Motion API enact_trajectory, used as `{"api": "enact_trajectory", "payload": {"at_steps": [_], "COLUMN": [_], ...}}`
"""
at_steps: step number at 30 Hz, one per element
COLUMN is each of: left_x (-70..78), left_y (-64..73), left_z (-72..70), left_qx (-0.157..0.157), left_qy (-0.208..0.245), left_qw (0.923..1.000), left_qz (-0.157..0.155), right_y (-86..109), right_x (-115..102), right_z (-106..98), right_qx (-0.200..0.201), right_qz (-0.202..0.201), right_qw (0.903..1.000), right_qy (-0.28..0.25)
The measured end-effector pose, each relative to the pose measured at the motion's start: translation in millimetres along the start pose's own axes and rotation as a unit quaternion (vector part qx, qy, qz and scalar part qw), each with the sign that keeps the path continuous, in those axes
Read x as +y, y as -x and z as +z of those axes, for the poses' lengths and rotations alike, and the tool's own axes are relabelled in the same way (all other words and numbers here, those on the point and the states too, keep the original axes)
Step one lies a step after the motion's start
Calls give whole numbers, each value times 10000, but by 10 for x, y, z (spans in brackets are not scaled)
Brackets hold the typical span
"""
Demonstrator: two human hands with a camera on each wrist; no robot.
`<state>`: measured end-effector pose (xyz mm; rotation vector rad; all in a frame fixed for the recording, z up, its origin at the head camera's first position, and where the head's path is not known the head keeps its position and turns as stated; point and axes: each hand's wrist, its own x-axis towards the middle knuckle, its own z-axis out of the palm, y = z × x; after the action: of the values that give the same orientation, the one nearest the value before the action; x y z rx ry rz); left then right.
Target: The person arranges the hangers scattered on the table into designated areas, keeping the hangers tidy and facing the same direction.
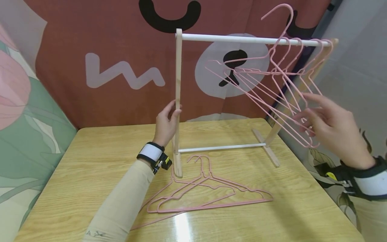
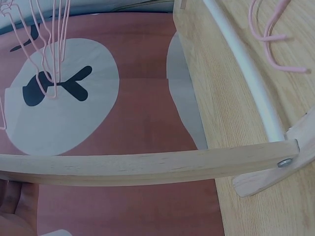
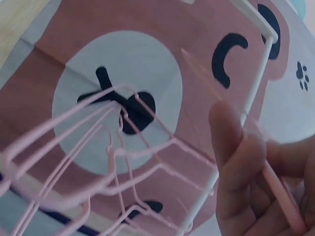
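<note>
A small clothes rack (image 1: pixel 223 38) with wooden uprights and white bars stands on the table. My left hand (image 1: pixel 167 122) grips its left wooden upright (image 1: pixel 178 74), thumb on the near side; the left wrist view shows that upright (image 2: pixel 123 169) close up. With my right hand (image 1: pixel 332 127) I pinch a pink hanger (image 1: pixel 288 23) near the right end of its shoulder. This hanger's hook rises above the top rail, tilted, its tip pointing left. In the right wrist view my thumb and fingers (image 3: pixel 251 172) close around it. Several pink hangers (image 1: pixel 299 42) hang toward the rail's right end.
Pink hangers (image 1: pixel 208 210) lie overlapping on the wooden table (image 1: pixel 99 161), in front of the rack's left foot (image 1: pixel 178 166). The right foot (image 1: pixel 267 148) stands near the table's right edge. A printed cloth (image 1: pixel 121 107) hangs behind; a wall (image 1: pixel 359 67) is at right.
</note>
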<state>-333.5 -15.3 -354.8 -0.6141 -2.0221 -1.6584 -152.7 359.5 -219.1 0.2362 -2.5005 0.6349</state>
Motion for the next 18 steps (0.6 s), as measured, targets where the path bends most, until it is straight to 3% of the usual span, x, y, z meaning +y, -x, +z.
{"api": "enact_trajectory", "payload": {"at_steps": [18], "left_x": [5], "left_y": [3], "left_z": [8], "left_qx": [30], "left_qy": [134], "left_qw": [9999], "left_qz": [57], "right_y": [-116], "right_x": [-113], "right_z": [266], "right_qx": [-24], "right_qz": [315], "right_qw": [9995], "right_qy": [30]}}
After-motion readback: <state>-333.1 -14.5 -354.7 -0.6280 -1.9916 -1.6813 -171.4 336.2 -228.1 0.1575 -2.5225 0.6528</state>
